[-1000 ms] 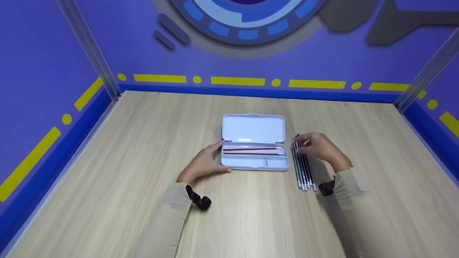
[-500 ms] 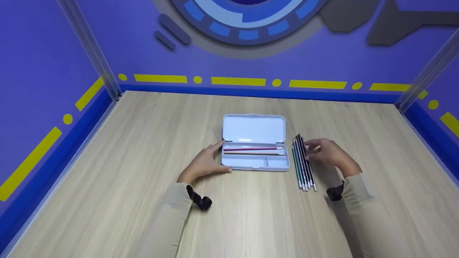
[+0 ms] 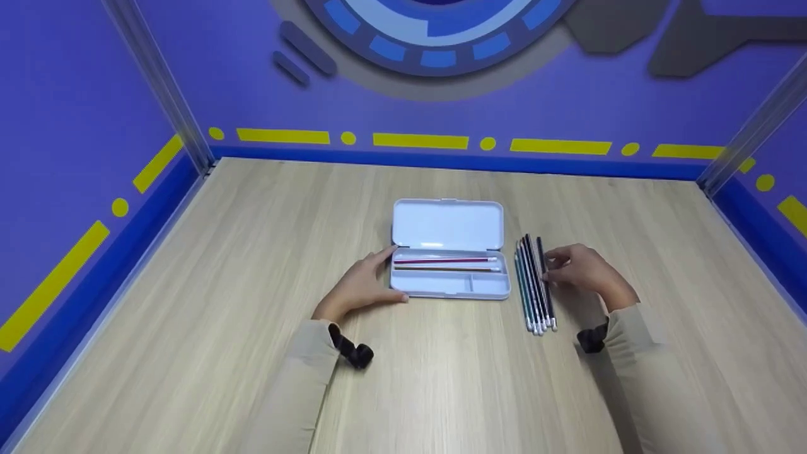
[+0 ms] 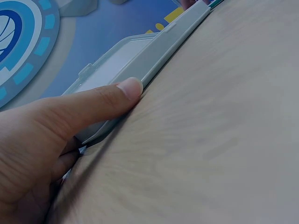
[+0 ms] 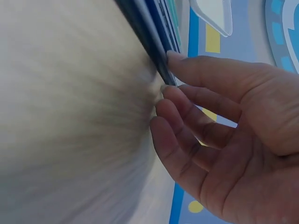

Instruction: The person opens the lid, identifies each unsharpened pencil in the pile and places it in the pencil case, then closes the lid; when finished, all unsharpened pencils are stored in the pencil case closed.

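A white pencil case point(image 3: 447, 225) lies with its lid raised in the middle of the table. Inside its long rear compartment are a red pencil point(image 3: 435, 260) and a brownish pencil point(image 3: 435, 269). My left hand point(image 3: 358, 287) holds the case at its left end, thumb point(image 4: 114, 98) along the front wall and fingers at the back corner. To the right of the case lie several dark and green pencils point(image 3: 528, 287), side by side, white-tipped ends toward me. My right hand point(image 3: 586, 271) pinches the rightmost dark pencil point(image 3: 540, 249), its far end slightly apart from the others.
The wooden table point(image 3: 284, 221) is bounded by blue-purple panels point(image 3: 403, 113) at the back and both sides. The front compartments of the case have a small divider point(image 3: 472, 282) toward the right. Black wrist cameras point(image 3: 360, 356) sit on both sleeves.
My right hand has moved from the top of the pencil group to its right side. The rightmost dark pencil's far end has shifted right, away from the rest. The left hand stays put.
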`<state>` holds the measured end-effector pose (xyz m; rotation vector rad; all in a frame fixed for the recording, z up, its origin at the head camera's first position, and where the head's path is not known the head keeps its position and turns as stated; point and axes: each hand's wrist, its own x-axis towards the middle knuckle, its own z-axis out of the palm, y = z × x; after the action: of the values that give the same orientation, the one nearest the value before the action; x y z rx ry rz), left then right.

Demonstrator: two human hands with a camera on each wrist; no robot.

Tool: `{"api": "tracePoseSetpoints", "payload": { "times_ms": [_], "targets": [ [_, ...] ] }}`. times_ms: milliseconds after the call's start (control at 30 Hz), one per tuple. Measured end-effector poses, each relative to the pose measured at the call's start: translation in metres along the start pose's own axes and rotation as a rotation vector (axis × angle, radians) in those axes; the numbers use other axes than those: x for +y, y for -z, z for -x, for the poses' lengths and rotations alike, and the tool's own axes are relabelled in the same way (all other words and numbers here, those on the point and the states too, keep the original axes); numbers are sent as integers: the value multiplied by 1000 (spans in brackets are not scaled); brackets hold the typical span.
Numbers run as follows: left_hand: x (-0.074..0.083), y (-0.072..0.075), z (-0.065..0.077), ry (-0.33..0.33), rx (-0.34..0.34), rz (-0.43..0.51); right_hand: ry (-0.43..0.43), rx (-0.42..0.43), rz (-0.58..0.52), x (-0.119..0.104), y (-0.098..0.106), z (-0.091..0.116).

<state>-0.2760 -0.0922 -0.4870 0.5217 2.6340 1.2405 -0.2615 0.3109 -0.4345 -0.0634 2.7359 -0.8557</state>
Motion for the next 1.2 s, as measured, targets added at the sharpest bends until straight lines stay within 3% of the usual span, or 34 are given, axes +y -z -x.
{"api": "tracePoseSetpoints", "payload": {
  "times_ms": [500, 800, 1200],
  "targets": [
    [3, 0, 0, 15, -6, -4, -48, 40, -92, -2, -3, -1],
    [1, 2, 0, -40, 3, -7, -34, 13, -191, 1, 2, 0],
    [0, 2, 1, -29, -2, -7, -25, 47, -201, -9, 8, -2]
  ]
}}
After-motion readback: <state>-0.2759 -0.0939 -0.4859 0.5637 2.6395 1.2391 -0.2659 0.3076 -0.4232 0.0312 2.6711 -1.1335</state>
